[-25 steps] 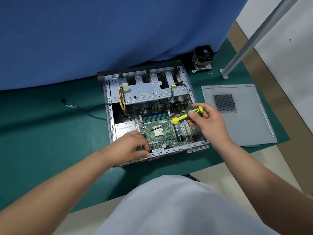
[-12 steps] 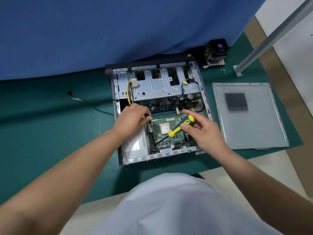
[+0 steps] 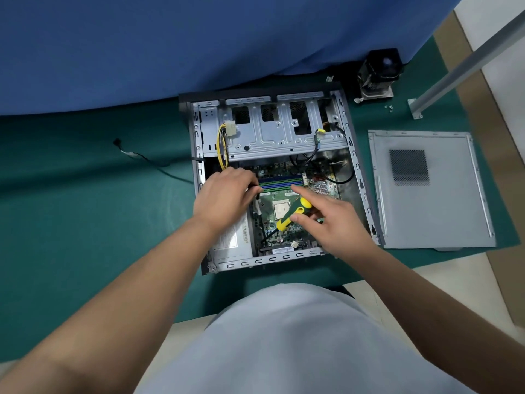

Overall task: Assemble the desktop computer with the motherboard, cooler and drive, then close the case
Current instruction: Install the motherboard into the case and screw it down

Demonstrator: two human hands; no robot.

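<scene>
screwdriver [image 3: 292, 216] tip hidden, screws [image 3: 388, 108] tiny

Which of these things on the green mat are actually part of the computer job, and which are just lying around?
Part of the job:
computer case, open
motherboard inside it
screwdriver, held by the right hand
left hand, at the board's edge
cooler, waiting beyond the case
side panel, off to the right

Lying about:
loose black cable
blue curtain
metal post

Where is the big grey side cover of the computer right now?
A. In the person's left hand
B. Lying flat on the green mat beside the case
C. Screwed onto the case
B: the side cover lies flat on the green mat, right of the open case.
</scene>
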